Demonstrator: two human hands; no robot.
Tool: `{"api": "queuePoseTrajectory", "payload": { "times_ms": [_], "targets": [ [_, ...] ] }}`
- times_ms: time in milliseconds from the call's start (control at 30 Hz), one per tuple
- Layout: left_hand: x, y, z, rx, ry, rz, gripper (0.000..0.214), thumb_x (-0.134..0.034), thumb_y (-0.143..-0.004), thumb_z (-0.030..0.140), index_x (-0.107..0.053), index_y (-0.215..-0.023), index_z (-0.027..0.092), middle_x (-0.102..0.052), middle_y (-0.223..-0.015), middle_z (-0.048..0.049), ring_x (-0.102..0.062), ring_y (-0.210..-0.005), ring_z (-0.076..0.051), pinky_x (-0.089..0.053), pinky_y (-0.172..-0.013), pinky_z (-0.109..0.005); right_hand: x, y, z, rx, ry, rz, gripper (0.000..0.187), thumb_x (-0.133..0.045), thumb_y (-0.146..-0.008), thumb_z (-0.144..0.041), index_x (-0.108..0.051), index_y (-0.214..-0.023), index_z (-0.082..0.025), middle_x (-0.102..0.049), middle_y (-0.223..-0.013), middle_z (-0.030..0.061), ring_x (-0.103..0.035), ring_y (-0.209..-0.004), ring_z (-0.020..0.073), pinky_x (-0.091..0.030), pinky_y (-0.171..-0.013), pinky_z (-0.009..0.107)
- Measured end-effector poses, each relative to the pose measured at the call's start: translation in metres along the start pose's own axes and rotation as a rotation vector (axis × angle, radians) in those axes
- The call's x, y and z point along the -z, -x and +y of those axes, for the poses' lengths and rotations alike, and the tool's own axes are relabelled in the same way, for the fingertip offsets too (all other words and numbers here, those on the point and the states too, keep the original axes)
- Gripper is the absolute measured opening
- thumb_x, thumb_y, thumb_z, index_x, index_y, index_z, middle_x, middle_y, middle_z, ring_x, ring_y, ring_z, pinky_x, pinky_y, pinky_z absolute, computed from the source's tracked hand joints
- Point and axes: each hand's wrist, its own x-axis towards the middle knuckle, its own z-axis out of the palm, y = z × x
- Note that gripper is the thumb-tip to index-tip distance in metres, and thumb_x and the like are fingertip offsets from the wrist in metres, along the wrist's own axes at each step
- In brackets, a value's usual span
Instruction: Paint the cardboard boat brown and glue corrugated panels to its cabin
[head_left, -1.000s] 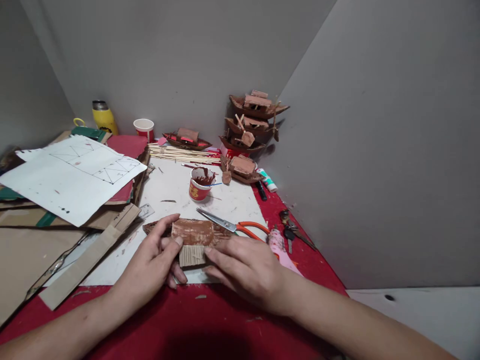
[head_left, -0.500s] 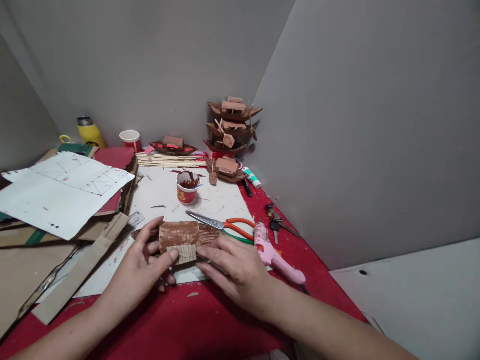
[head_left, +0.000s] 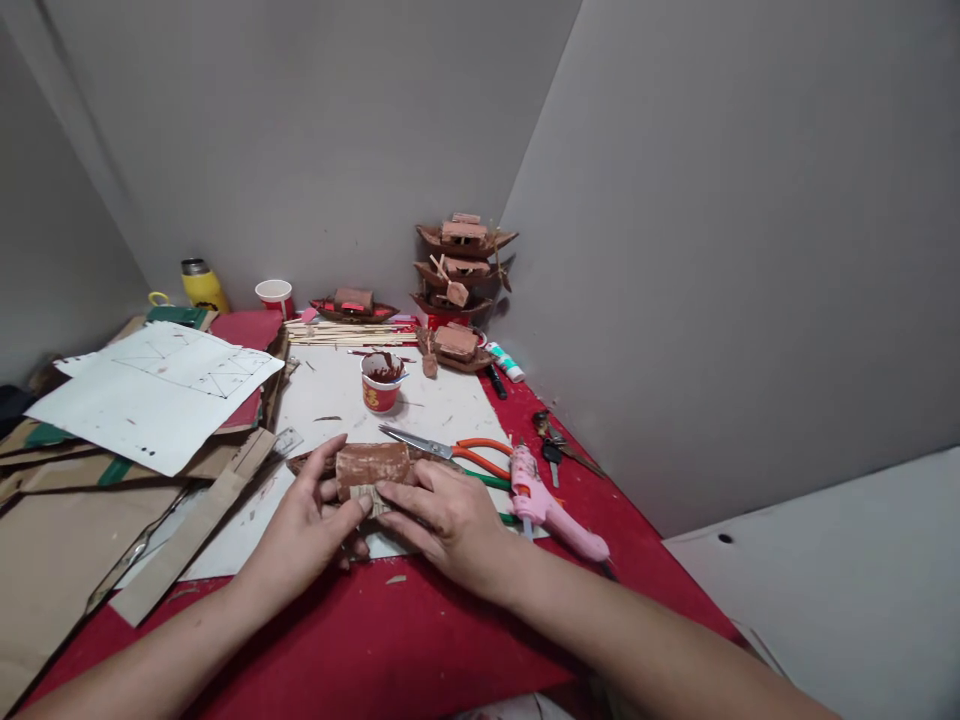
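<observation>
- Toy boat (head_left: 375, 462) sits between the hands, near the front edge of the table (head_left: 337, 650).
- Left hand (head_left: 309, 522) is curled round the boat's left end, thumb on a ridged cardboard piece (head_left: 360, 491); right hand (head_left: 452, 512) has its fingertips closed on the piece's other end.
- I'd keep the left grip steady, line the piece up with the roof's lower edge, and press evenly so the ridges don't squash. Can't tell if there's glue under it.
- Watch your right knuckles: scissors (head_left: 429, 444) lie just behind them, and the pink glue gun (head_left: 559, 520) is near the table's right edge.
- Paint cup (head_left: 381, 395) is further back, easy to knock if you reach over.
- Cardboard pile (head_left: 97, 525) crowds the left side; stacked boats (head_left: 465, 240) fill the back right corner.
</observation>
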Motion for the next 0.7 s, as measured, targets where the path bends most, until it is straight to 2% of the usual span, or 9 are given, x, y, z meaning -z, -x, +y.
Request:
{"api": "queuePoseTrajectory", "payload": {
  "times_ms": [533,700],
  "targets": [
    [0.0011,-0.0032,-0.0087,-0.054,0.038,-0.014,0.076,-0.068,-0.077,0.039,-0.024,-0.138,0.031,-0.066,-0.11,-0.008,-0.061,-0.042,-0.01,-0.047,-0.038,-0.023,-0.008,0.0031,0.0044,-0.023,-0.038,-0.008,0.024,-0.055,-0.094,-0.033,-0.069,-0.109,-0.02,-0.068,-0.089,0.0084,-0.063,-0.079,0.0166,-0.049,-0.068,0.026],
    [-0.0011,-0.003,-0.007,-0.063,0.013,0.01,0.077,-0.067,-0.077,0.038,-0.023,-0.139,0.03,-0.066,-0.11,-0.008,-0.061,-0.042,-0.01,-0.046,-0.037,-0.023,-0.0084,0.0029,0.0039,-0.029,-0.05,0.004,0.024,-0.056,-0.093,-0.034,-0.071,-0.105,-0.019,-0.068,-0.086,0.0084,-0.063,-0.076,0.0171,-0.049,-0.067,0.027]
  ]
}}
